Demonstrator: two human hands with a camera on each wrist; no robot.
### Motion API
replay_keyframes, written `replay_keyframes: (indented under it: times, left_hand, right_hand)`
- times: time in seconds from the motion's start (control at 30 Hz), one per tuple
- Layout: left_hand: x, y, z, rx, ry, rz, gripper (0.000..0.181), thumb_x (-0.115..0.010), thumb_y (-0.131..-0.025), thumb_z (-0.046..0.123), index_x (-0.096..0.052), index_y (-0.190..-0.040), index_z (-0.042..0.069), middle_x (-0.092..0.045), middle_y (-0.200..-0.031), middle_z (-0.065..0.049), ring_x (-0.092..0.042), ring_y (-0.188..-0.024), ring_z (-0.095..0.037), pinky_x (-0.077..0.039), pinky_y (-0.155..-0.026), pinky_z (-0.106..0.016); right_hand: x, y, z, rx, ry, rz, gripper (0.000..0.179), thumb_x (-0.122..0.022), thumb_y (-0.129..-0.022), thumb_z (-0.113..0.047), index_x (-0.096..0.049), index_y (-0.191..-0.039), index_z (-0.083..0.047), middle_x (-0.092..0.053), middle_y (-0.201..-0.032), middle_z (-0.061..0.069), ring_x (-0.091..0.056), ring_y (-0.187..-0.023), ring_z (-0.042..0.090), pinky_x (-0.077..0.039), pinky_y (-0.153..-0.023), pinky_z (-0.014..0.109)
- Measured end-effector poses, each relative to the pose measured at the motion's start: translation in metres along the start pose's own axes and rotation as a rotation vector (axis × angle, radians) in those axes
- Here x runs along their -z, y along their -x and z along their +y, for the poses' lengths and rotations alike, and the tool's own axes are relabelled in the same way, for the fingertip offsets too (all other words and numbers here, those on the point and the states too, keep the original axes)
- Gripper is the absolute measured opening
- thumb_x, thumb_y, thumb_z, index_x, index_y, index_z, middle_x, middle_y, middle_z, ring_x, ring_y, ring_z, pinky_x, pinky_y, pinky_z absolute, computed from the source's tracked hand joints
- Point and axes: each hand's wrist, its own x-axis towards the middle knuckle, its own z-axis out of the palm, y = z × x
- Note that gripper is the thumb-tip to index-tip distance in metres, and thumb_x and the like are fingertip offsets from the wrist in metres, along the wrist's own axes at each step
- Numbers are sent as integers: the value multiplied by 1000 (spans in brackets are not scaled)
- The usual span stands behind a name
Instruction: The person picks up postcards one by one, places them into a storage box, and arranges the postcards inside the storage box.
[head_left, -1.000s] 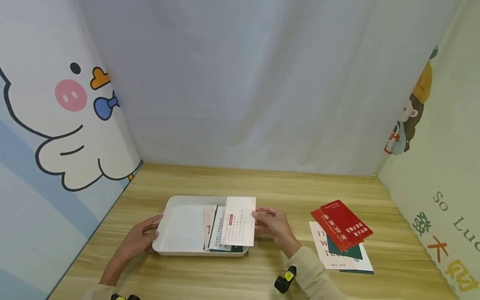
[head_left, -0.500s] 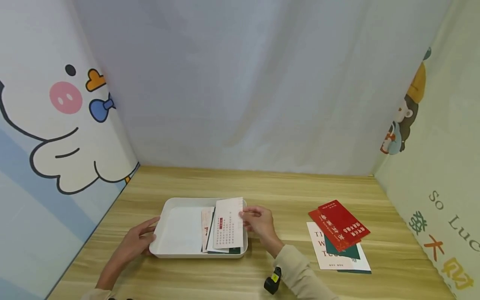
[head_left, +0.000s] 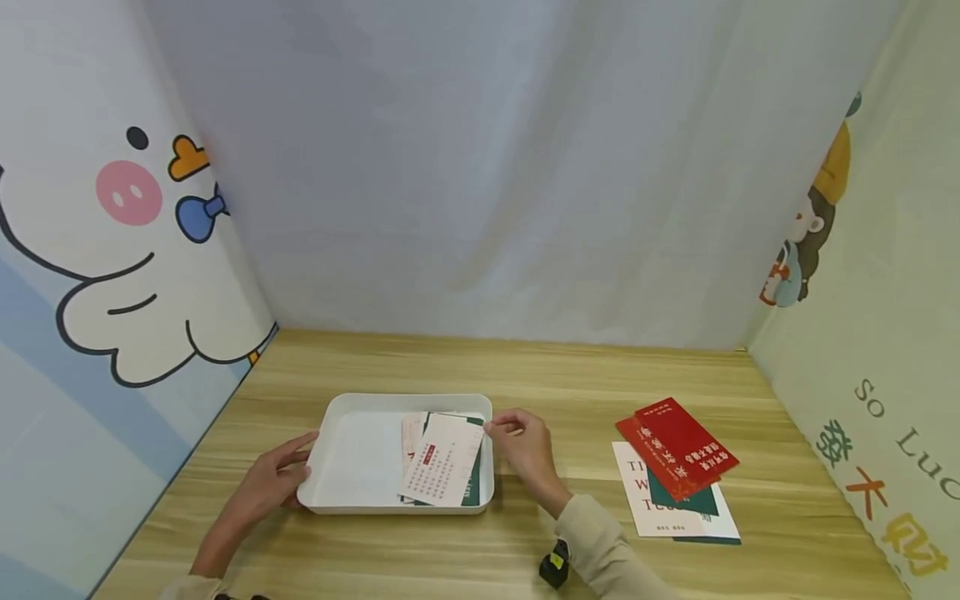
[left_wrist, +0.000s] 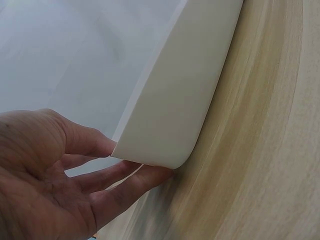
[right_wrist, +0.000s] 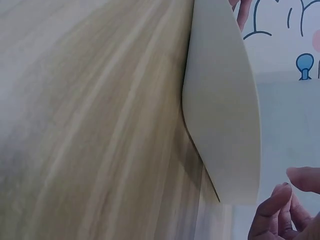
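A white tray (head_left: 360,502) stands on the wooden table with several printed cards inside its right half. On top lies a pale pink card (head_left: 444,460) with red print, tilted over a dark green card (head_left: 472,487). My left hand (head_left: 270,479) grips the tray's left end, thumb at the rim and fingers along the outer wall in the left wrist view. My right hand (head_left: 525,450) is at the tray's right rim, beside the pink card's upper corner. In the right wrist view, its thumb and fingers (right_wrist: 276,205) are slightly apart, with no card visible between them.
Right of the tray lies a loose pile: red cards (head_left: 678,450), a dark green card (head_left: 693,502) and a white card (head_left: 652,512) with red lettering. A grey-white curtain (head_left: 480,208) hangs behind the table, with printed cartoon panels on both sides.
My right hand has brought the pink card left over the tray and let it go; it now lies tilted on the other cards. My left hand keeps its grip on the tray.
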Motion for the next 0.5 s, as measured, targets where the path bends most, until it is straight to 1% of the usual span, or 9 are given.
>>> replay_keyframes:
  times: [0.13,0.27,0.4,0.5]
  left_hand:
    - [0,0,-1,-2,10,-3,60,-49,-104,-3,-29,-160,-8,-41,-149,-46,-71,-100,-33,-62,-67,-40]
    - [0,-1,-2,-8,12,-8,60,-49,-104,-3,-29,-160,-8,-40,-150,-46,-71,-100,-33,-61,-67,-39]
    - [1,-1,-3,-12,11,-16,60,-49,-104,-2,-29,-161,-8,-40,-150,-46,-71,-102,-34,-62,-68,-39]
    - [1,-1,-2,-4,11,-15,60,-50,-104,-2,-29,-160,-8,-40,-151,-46,-71,-102,-34,-62,-68,-40]
  right_hand:
    - [6,0,2,0,20,3,13,-79,-90,-11,-75,-97,0,-70,-88,10,-58,-75,13,-48,-65,27]
    - [16,0,4,15,45,-5,17,-78,-90,-9,-73,-101,2,-71,-89,11,-58,-77,13,-47,-66,27]
    - [24,-2,10,42,61,-42,21,-76,-91,-10,-72,-106,4,-71,-92,11,-60,-81,15,-49,-73,29]
    - [31,-3,14,73,79,-67,24,-75,-92,-11,-71,-108,5,-71,-92,11,-61,-84,16,-51,-78,31]
